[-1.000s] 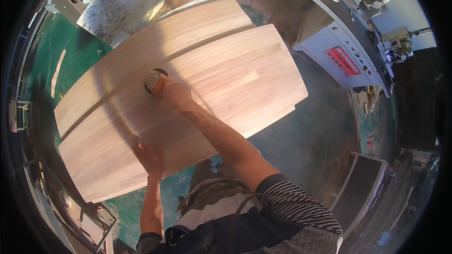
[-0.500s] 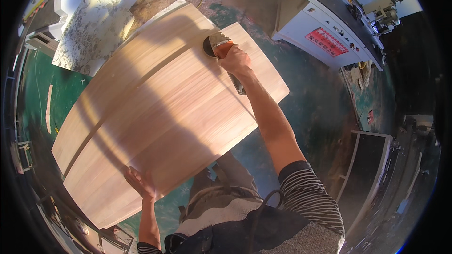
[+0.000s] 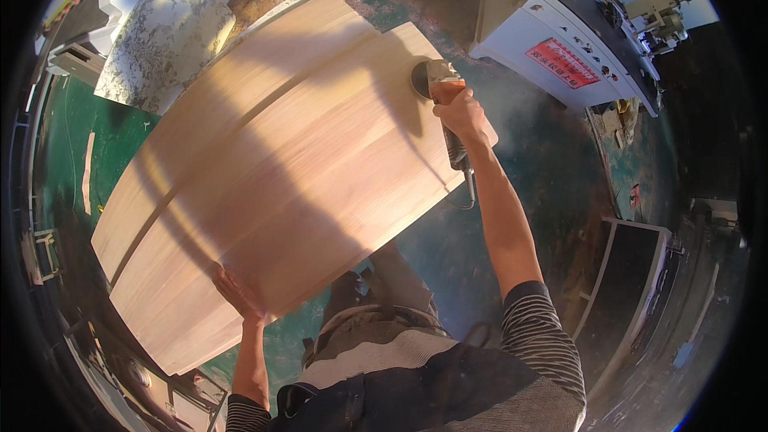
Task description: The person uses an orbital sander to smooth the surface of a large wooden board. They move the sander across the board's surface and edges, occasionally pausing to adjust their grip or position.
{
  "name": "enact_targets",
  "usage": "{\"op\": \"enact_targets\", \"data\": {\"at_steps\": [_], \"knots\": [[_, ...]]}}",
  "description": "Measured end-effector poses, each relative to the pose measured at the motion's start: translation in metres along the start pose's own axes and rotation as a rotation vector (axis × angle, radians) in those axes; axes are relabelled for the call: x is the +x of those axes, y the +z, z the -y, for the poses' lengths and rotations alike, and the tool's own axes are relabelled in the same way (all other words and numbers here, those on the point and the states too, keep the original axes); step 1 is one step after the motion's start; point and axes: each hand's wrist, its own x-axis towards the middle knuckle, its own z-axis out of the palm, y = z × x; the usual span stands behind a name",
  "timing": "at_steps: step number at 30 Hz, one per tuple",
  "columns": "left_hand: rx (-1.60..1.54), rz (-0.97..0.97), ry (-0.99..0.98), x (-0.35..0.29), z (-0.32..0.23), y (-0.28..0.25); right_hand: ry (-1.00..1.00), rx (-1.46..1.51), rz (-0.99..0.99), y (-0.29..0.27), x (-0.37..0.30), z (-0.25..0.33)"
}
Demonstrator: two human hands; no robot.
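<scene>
My right hand (image 3: 464, 116) is wrapped round the orange and grey body of an angle grinder (image 3: 450, 88). The tool's round disc lies against the far right part of a pale wooden panel (image 3: 320, 168), close to its right end. A power cord trails from the back of the tool. At the panel's near left edge my left hand (image 3: 238, 292) rests flat, fingers stretched over the wood. Beneath this panel, or close beside it on the far side, lies another wooden panel (image 3: 308, 28); a dark gap runs between the two.
A white cabinet (image 3: 544, 48) with a dark top carries machines at the far right. A paint-spotted board (image 3: 164, 40) leans at the far left. Near the right side stands a dark, pale-framed case (image 3: 620, 280). Dust hangs over the green floor (image 3: 528, 184).
My right hand has carried the angle grinder to the right, toward the panel's right end. My left hand stays in nearly the same place on the wood.
</scene>
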Motion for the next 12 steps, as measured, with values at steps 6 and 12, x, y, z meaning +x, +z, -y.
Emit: {"op": "enact_targets", "data": {"at_steps": [6,12], "knots": [[0.089,0.149,-0.185,0.001,0.001,0.012,-0.186,-0.014,0.099,0.050,-0.095,0.061],[0.107,0.121,-0.213,-0.014,0.015,0.027,-0.440,-0.135,0.310,0.113,-0.196,0.137]]}}
